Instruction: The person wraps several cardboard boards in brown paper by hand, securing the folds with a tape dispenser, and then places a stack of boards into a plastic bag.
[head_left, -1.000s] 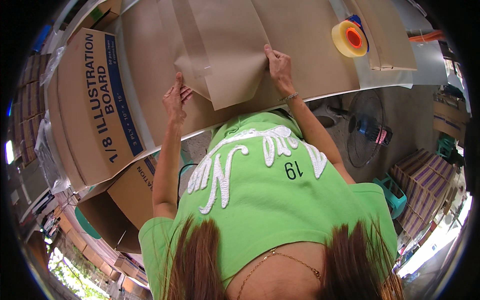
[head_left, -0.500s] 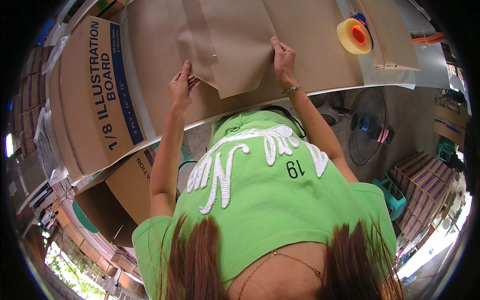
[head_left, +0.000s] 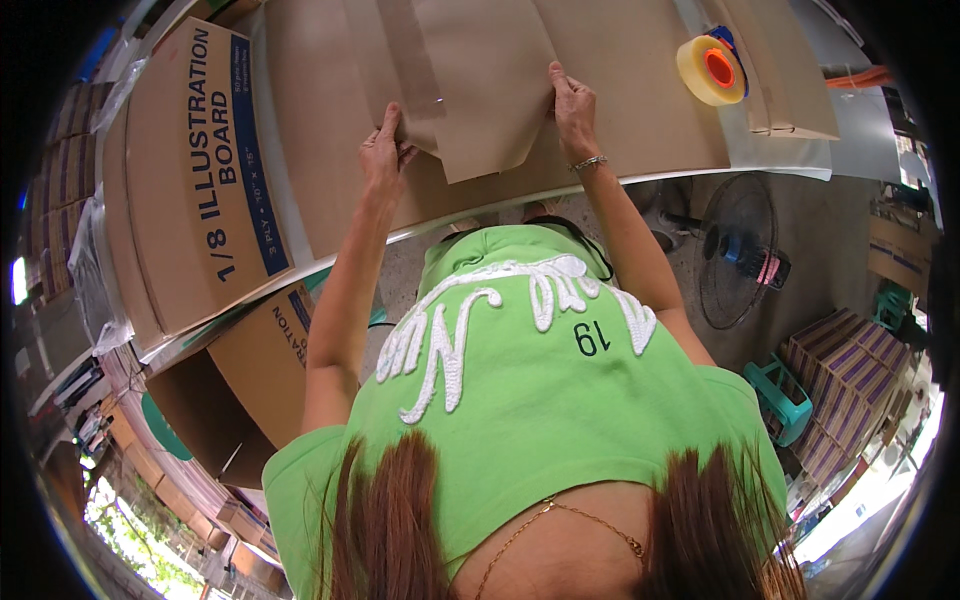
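Observation:
A brown paper wrapper [head_left: 490,90] lies in front of me, its near end folded into a tapering flap with slanted sides. A strip of clear tape [head_left: 418,75] runs along it. At the left slanted fold, my left hand [head_left: 387,148] pinches the paper edge, thumb on top and the other fingers partly hidden. My right hand [head_left: 573,112] grips the opposite fold, with its thumb up and its fingers curled underneath. Whether anything is inside the wrapper cannot be seen.
Beyond my right hand sits a roll of clear tape [head_left: 703,75] on a blue dispenser. A large printed carton [head_left: 160,190] flanks the brown-covered table [head_left: 660,140] on the left. Below are an open carton [head_left: 262,355], a fan [head_left: 738,250], a green stool [head_left: 778,402] and striped stacks [head_left: 850,370].
My left hand has moved slightly right and away from me. My right hand has shifted a little farther away, and the flap's near edge has risen or slid away slightly.

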